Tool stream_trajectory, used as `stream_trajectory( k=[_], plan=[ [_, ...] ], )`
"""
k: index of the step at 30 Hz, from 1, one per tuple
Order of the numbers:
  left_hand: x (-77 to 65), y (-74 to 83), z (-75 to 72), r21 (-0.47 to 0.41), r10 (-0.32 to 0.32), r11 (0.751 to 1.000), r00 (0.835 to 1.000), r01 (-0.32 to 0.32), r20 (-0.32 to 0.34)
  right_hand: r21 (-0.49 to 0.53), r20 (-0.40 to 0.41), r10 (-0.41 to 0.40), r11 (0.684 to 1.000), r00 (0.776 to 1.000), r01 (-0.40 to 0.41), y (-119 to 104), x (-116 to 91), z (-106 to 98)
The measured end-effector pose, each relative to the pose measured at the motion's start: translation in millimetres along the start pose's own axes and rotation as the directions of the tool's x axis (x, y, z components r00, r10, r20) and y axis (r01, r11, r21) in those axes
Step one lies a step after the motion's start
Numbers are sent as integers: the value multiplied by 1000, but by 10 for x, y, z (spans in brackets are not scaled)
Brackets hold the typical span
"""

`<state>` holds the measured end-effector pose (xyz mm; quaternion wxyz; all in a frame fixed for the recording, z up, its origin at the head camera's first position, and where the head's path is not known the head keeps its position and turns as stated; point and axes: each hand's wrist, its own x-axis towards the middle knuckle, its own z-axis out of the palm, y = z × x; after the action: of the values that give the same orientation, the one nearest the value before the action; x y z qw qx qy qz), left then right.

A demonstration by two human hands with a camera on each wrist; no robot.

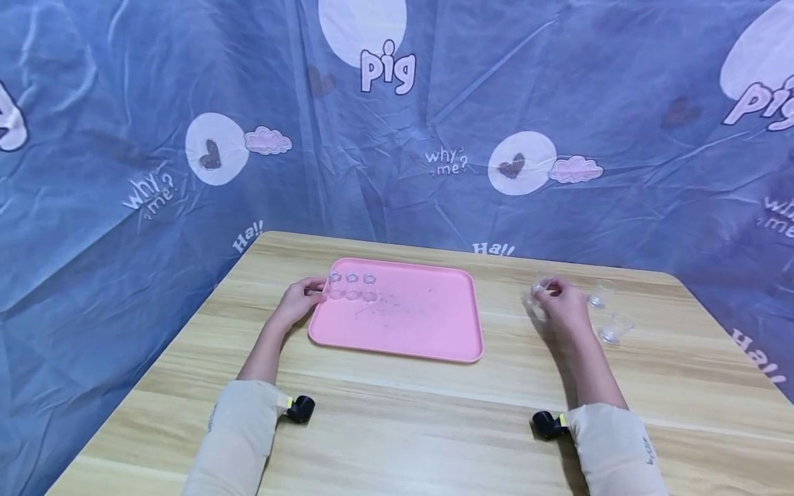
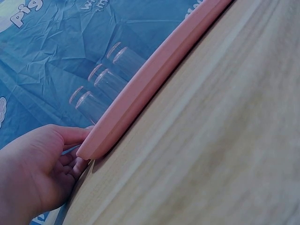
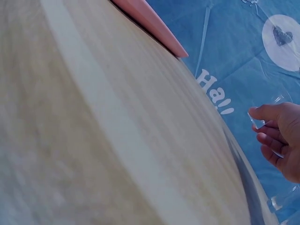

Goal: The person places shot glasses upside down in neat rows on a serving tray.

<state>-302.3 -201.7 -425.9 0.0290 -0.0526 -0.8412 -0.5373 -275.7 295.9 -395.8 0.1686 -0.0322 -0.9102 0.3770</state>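
My left hand (image 1: 302, 301) grips the left edge of the pink tray (image 1: 422, 331), thumb on the rim and the other fingers curled below it in the left wrist view. Three small clear cups (image 1: 352, 288) stand in a row near the tray's back left corner, seemingly upside down with thick bases on top. Off to the right of the tray, my right hand (image 1: 563, 303) pinches another clear cup (image 3: 255, 119) between thumb and fingers, low near its base. The palm side of that hand is partly hidden in the head view.
Two more clear cups, one farther back (image 1: 597, 299) and one nearer (image 1: 611, 333), stand upright right of my right hand. The wooden table (image 1: 397, 427) extends under everything. Behind it hangs a blue printed cloth (image 1: 397, 172). Black wrist cameras stick out from both sleeves.
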Motion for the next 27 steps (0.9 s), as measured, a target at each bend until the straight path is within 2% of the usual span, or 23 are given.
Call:
stream_trajectory(
  k=[4,14,27],
  plan=[
    [0,5,14,-6,8,1000,1000,-8,-3,-30,5,-37,999,999,37,-65,17,-21],
    [-13,-5,6,-21,11,1000,1000,-11,-5,-1,7,-111,994,994,111,-277,87,87],
    [-13,5,14,-4,-7,1000,1000,7,-9,-40,45,-134,990,990,136,-587,165,189]
  ],
)
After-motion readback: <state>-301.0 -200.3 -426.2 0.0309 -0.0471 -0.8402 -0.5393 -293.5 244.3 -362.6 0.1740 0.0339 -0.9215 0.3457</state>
